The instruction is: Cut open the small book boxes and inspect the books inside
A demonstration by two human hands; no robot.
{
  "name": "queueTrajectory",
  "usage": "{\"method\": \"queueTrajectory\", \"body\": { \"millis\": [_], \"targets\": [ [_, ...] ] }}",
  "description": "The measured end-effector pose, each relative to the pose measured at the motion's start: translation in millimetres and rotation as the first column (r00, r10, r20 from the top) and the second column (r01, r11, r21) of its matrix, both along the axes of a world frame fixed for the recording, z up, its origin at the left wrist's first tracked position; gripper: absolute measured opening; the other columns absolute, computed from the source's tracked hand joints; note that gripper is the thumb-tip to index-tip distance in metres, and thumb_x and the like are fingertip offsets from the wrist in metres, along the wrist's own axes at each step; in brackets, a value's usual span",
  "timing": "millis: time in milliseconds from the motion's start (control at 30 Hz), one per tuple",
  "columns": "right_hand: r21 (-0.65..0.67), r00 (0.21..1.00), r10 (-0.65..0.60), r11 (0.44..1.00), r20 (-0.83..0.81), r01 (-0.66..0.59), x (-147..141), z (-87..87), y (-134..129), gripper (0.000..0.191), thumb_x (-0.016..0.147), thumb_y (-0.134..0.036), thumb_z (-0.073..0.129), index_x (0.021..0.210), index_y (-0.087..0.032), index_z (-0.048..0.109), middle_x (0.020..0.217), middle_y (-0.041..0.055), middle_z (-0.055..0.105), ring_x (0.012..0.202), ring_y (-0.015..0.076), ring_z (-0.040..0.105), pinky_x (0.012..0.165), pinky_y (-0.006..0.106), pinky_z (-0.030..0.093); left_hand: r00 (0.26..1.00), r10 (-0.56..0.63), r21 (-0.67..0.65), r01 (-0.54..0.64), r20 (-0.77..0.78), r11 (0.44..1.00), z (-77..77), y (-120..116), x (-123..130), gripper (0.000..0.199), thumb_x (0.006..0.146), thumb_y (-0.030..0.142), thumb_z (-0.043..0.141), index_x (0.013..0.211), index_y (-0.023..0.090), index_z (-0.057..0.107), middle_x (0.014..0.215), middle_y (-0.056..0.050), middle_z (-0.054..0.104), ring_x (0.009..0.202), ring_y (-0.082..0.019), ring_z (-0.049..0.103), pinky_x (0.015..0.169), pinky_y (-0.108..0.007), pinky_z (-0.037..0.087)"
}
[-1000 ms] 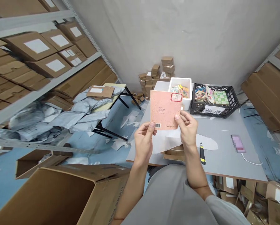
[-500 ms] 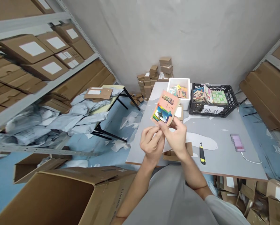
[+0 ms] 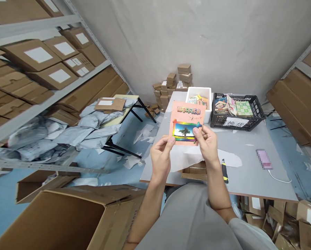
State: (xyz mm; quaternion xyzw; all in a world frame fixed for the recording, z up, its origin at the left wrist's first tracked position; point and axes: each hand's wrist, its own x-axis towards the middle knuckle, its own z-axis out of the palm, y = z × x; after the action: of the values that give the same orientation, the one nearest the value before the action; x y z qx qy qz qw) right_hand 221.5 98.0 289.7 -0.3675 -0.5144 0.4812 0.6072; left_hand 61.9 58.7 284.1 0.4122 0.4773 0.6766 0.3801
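A thin pink book [image 3: 188,119] with a tree picture on its cover is held up over the table, its cover facing me. My left hand [image 3: 161,154] pinches its lower left corner, thumb on the front. On the right side, my right hand [image 3: 207,143] grips the book's edge with the thumb on the cover. Beneath the hands, an open cardboard box [image 3: 194,171] lies at the table's front edge, partly hidden by my right forearm. A yellow and black utility knife [image 3: 224,172] lies just right of that forearm.
On the grey table [image 3: 249,184] stand a white foam box [image 3: 207,104] and a black crate [image 3: 220,121], both with books. A phone [image 3: 264,159] with a cable lies at right. A large open carton [image 3: 119,208] stands lower left. Parcels cover a side table [image 3: 116,119].
The book has turned from tilted to nearly upright and faces me squarely. My hands have moved apart, from close together at its bottom to its left and right sides.
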Motion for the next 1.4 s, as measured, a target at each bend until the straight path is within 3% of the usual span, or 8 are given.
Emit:
{"method": "queueTrajectory", "body": {
  "millis": [267, 467, 633, 767, 933, 1033, 1267, 1400],
  "targets": [
    [0.028, 0.995, 0.07, 0.997, -0.064, -0.068, 0.2, -13.4, 9.6, 0.043, 0.099, -0.068, 0.08, 0.103, -0.025, 0.078, 0.089, 0.0007, 0.079, 0.077, 0.0173, 0.073, 0.07, 0.029, 0.063, 0.943, 0.162, 0.181, -0.112, -0.291, 0.977, -6.4, -2.8, -6.8, 0.037, 0.097, 0.058, 0.086, 0.085, 0.023, 0.082, 0.086, -0.003, 0.071, 0.081, -0.018, 0.064, 0.074, -0.03, 0.051],
    [0.123, 0.975, 0.217, 0.97, -0.045, -0.21, 17.1, -19.2, 23.6, 0.041, 0.091, -0.067, 0.091, 0.106, -0.029, 0.085, 0.136, 0.0095, 0.086, 0.13, 0.0299, 0.079, 0.114, 0.046, 0.062, 0.603, 0.44, 0.479, -0.107, -0.665, 0.871, -13.0, 7.8, -33.5, 0.01, 0.105, 0.031, 0.08, 0.105, 0.032, 0.09, 0.118, -0.008, 0.083, 0.113, -0.025, 0.071, 0.089, -0.039, 0.056],
    [0.122, 0.959, 0.284, 0.951, 0.019, -0.284, 22.7, -19.5, 24.6, 0.029, 0.094, -0.058, 0.089, 0.098, -0.03, 0.086, 0.15, 0.0091, 0.08, 0.147, 0.0351, 0.071, 0.122, 0.053, 0.056, 0.523, 0.489, 0.53, -0.08, -0.698, 0.844, -17.3, 12.3, -43.8, 0.019, 0.106, 0.02, 0.076, 0.108, 0.034, 0.089, 0.118, -0.006, 0.087, 0.117, -0.026, 0.071, 0.098, -0.044, 0.058],
    [0.085, 0.977, 0.215, 0.973, 0.016, -0.215, 18.7, -25.8, 28.0, 0.031, 0.092, -0.051, 0.091, 0.113, -0.029, 0.085, 0.13, 0.0087, 0.087, 0.125, 0.0302, 0.08, 0.109, 0.046, 0.062, 0.589, 0.377, 0.43, -0.056, -0.715, 0.901, -17.5, 9.9, -42.9, 0.015, 0.107, 0.028, 0.076, 0.114, 0.029, 0.089, 0.115, -0.007, 0.088, 0.111, -0.026, 0.074, 0.101, -0.045, 0.059],
    [-0.017, 0.989, 0.151, 0.988, -0.011, -0.151, 13.2, -39.1, 35.1, 0.042, 0.092, -0.054, 0.092, 0.119, -0.024, 0.08, 0.094, 0.0024, 0.083, 0.087, 0.0204, 0.076, 0.083, 0.035, 0.062, 0.836, 0.099, 0.135, -0.03, -0.539, 0.99, -24.5, 8.1, -38.9, 0.031, 0.103, 0.05, 0.08, 0.11, 0.021, 0.088, 0.095, -0.005, 0.084, 0.081, -0.018, 0.07, 0.078, -0.032, 0.057],
    [-0.036, 0.99, 0.141, 0.989, -0.011, -0.142, 10.5, -42.0, 35.7, 0.064, 0.09, -0.056, 0.093, 0.142, -0.025, 0.073, 0.081, -0.0039, 0.075, 0.078, 0.0178, 0.07, 0.076, 0.033, 0.059, 0.925, 0.0, 0.014, 0.006, -0.379, 1.0, -30.1, 8.4, -38.4, 0.042, 0.098, 0.058, 0.085, 0.111, 0.018, 0.087, 0.094, -0.006, 0.084, 0.082, -0.019, 0.072, 0.078, -0.03, 0.057],
    [-0.025, 0.993, 0.116, 0.993, 0.004, -0.116, 7.6, -37.8, 33.4, 0.065, 0.092, -0.055, 0.091, 0.147, -0.026, 0.071, 0.083, -0.004, 0.074, 0.075, 0.0163, 0.066, 0.072, 0.032, 0.057, 0.953, -0.068, -0.05, 0.055, -0.296, 0.997, -34.8, 13.4, -40.3, 0.049, 0.093, 0.064, 0.089, 0.111, 0.018, 0.087, 0.086, -0.005, 0.081, 0.078, -0.019, 0.073, 0.077, -0.031, 0.06],
    [-0.046, 0.997, 0.075, 0.996, 0.007, -0.075, 6.2, -36.9, 34.4, 0.064, 0.094, -0.055, 0.088, 0.148, -0.027, 0.072, 0.079, -0.0044, 0.074, 0.071, 0.016, 0.064, 0.07, 0.032, 0.056, 0.958, -0.119, 0.001, 0.124, -0.26, 0.992, -33.2, 16.7, -38.6, 0.072, 0.095, 0.063, 0.088, 0.153, 0.023, 0.071, 0.092, -0.003, 0.08, 0.083, -0.019, 0.075, 0.083, -0.032, 0.063]
  ]
}}
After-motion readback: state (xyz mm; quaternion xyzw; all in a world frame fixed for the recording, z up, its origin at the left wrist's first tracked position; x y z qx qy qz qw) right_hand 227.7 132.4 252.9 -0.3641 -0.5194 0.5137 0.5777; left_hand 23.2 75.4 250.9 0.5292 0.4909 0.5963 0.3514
